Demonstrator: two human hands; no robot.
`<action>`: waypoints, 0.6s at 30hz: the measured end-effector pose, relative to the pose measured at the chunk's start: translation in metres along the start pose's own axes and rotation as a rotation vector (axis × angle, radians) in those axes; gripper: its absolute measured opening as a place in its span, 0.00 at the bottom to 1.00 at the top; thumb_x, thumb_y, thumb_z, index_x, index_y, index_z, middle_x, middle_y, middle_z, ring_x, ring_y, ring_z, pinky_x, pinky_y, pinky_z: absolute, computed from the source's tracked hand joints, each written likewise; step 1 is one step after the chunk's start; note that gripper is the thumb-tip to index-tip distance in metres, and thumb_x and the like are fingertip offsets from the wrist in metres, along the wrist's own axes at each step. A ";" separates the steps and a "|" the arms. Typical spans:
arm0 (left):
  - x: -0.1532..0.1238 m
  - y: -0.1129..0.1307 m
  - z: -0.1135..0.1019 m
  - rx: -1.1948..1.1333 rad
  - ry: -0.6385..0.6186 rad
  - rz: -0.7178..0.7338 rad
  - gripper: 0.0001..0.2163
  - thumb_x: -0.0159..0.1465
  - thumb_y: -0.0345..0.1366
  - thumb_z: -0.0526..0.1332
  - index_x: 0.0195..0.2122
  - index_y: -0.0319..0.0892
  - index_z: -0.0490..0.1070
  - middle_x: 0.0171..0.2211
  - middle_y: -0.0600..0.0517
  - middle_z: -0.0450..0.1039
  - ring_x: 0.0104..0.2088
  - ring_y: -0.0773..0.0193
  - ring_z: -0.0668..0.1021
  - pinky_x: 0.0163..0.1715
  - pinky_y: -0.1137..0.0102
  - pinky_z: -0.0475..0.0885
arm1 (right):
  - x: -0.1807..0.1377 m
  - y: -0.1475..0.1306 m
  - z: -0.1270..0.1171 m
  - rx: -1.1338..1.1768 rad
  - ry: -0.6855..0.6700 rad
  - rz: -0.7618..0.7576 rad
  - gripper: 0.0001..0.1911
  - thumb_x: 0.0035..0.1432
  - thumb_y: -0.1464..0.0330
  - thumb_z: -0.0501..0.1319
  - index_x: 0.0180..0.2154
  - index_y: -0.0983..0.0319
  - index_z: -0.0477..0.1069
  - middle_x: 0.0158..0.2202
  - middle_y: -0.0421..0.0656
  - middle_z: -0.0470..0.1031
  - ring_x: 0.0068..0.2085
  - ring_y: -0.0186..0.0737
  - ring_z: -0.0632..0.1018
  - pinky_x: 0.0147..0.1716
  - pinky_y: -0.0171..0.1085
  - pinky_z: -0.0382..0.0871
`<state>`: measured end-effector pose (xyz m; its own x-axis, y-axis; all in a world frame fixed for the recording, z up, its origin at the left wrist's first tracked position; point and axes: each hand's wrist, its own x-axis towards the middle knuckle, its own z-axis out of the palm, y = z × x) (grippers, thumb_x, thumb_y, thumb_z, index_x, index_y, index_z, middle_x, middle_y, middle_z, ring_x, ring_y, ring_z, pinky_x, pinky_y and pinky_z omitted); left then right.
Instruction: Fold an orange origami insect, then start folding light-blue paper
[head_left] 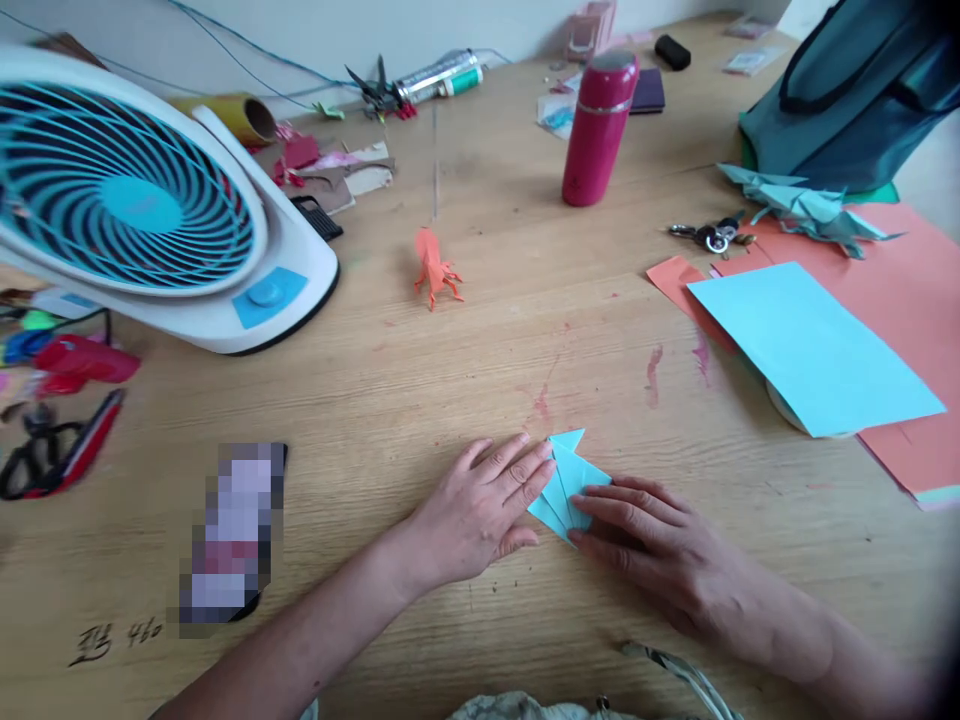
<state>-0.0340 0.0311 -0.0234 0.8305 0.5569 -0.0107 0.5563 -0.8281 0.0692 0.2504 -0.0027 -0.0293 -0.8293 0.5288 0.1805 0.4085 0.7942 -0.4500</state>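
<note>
A small light-blue folded paper (564,484) lies on the wooden table in front of me, with creases fanning across it and a pointed flap at its top. My left hand (476,510) rests flat with fingers stretched out, the fingertips pressing on the paper's left edge. From the other side, my right hand (667,545) holds the paper's right and lower edge between thumb and fingers. Its fingertips cover part of that side. Beyond both hands, an orange folded-paper insect (431,265) stands on the table.
A white fan (292,290) stands left, above a pixelated phone (236,535). At right, a light-blue sheet (817,350) overlaps orange paper (915,350), near keys (716,236) and a teal paper figure (817,210). A pink bottle (598,130) and a bag (847,100) stand behind.
</note>
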 end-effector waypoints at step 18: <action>0.004 0.018 0.009 -0.062 0.075 -0.098 0.36 0.71 0.60 0.42 0.69 0.38 0.57 0.71 0.41 0.55 0.69 0.46 0.58 0.62 0.49 0.59 | -0.005 0.014 0.003 -0.095 0.024 -0.094 0.20 0.72 0.66 0.53 0.62 0.59 0.69 0.63 0.51 0.70 0.63 0.52 0.70 0.59 0.54 0.69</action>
<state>-0.0209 0.0179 -0.0311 0.7664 0.6401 0.0538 0.6298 -0.7652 0.1332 0.2594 0.0052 -0.0392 -0.8570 0.4564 0.2392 0.3642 0.8650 -0.3453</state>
